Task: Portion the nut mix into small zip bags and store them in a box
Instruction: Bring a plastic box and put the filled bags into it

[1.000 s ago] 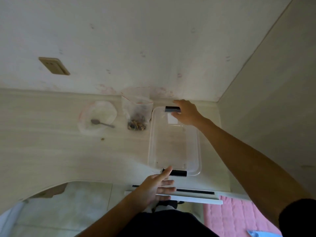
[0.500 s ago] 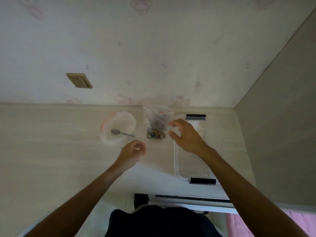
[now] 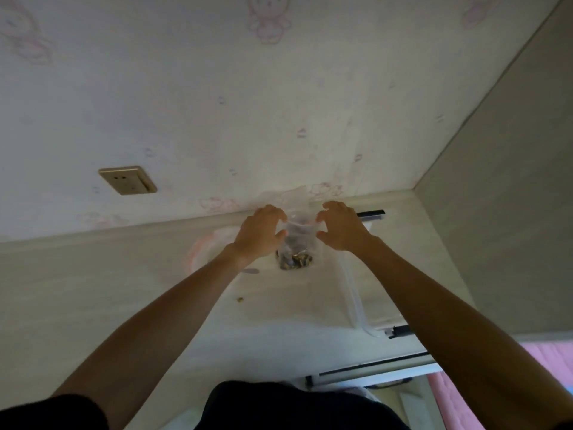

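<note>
The left hand (image 3: 259, 235) covers most of the round clear plastic container with the pinkish rim (image 3: 198, 252), and only the tip of the small metal spoon (image 3: 251, 270) comes out under the wrist. The right forearm hides a large part of the clear plastic storage box with black clips (image 3: 355, 301), so its inside is not visible. The clear zip bag with the nut mix (image 3: 297, 248) stands between both hands; it is too blurred to tell if the fingers really hold its top. The small crumb on the pale wooden desk (image 3: 93, 290) is too small to identify.
</note>
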A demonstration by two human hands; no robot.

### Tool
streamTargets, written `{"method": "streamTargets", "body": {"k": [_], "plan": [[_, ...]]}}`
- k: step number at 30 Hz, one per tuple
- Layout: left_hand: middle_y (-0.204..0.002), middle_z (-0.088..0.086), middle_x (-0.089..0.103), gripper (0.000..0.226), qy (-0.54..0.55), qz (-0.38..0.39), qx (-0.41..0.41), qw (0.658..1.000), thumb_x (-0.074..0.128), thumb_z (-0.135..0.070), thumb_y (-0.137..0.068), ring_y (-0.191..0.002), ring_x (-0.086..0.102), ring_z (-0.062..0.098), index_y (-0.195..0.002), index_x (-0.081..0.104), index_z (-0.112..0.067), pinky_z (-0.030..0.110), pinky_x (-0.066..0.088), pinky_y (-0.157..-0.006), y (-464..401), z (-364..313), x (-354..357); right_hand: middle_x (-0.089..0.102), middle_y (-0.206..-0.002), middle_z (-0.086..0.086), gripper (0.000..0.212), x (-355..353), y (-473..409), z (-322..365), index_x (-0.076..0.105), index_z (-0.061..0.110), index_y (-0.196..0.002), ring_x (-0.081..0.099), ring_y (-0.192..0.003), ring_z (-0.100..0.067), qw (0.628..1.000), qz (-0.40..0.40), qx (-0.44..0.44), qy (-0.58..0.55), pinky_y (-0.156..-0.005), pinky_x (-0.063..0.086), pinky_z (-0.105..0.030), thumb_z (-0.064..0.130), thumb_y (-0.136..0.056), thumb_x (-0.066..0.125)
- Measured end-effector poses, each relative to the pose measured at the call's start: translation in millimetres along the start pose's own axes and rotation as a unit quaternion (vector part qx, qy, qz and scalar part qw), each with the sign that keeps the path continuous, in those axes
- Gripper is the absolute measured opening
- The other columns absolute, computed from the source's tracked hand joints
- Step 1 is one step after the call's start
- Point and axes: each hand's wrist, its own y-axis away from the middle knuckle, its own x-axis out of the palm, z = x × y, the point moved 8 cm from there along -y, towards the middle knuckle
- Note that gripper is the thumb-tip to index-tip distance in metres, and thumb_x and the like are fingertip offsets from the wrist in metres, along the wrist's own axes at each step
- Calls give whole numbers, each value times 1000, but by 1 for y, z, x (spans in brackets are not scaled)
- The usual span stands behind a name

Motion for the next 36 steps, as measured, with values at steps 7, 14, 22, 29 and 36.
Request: {"method": "streamTargets", "body": {"k": [7, 14, 22, 29, 36], "plan": [[-100, -10, 74, 15, 117, -52, -1, 992, 73, -36, -96, -96, 68, 8, -96, 73, -21, 30, 54, -88, 45, 9, -29, 67, -117, -5, 21, -20, 44, 3, 69, 12, -106, 61, -109, -21, 984, -2, -28, -175, -103, 46, -35, 31, -96, 69], [-81, -18, 74, 18, 272, -100, -39, 956, 86, -33, -82, -84, 69, -1, -79, 68, -35, 11, 49, -79, 111, 6, -29, 72, -105, 3, 28, -21, 89, 14, 74, 15, -106, 67, -99, -13, 956, -1, -71, -285, -94, 50, -26, 39, -94, 69], [-96, -19, 69, 30, 269, -67, -21, 961, 84, -31, -86, -90, 71, 4, -100, 60, -39, 24, 59, -86, 138, 10, 18, 65, -120, 0, 30, 31, 105, 15, 67, 17, -114, 60, -110, -18, 987, 81, -90, -105, -96, 44, -28, 42, -97, 66], [-105, -4, 80, 40, 489, -57, -192, 849, 85, -18, -82, -104, 74, 12, -118, 70, -12, 23, 58, -93, 157, 30, 47, 57, -143, 3, 78, 33, 98, 50, 42, 28, -148, 55, -126, -18, 975, 64, -109, -182, -103, 43, -30, 49, -83, 80], [-91, 8, 80, 7, 511, -119, -182, 832, 71, -5, -96, -91, 77, 19, -97, 78, -5, 24, 58, -87, 170, 24, 44, 68, -85, 3, 22, 51, 85, 75, 73, 12, -94, 65, -82, -19, 964, 102, -103, -221, -76, 51, -33, 33, -91, 76]]}}
